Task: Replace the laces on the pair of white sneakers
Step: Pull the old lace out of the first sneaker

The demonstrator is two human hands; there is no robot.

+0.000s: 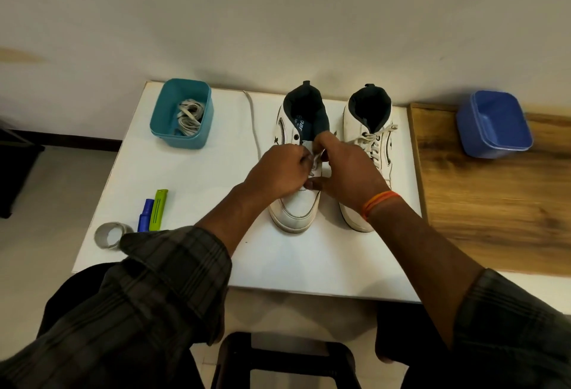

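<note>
both hands, left hand [282,169] and right hand [346,169], are pinching a soft, limp lace [315,158] at the left sneaker [296,203] mid-surface; gripping near its stiff tip is probably making threading easiest.

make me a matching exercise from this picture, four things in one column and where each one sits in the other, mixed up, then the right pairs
Things
1. teal tub
2. blue tub
3. roll of tape
4. laced sneaker

Places
A. on the wooden surface to the right of the white table
B. near left corner of the white table
C. far left corner of the white table, with laces inside
D. to the right of the sneaker the hands work on

Pairs: 1-C, 2-A, 3-B, 4-D
</note>
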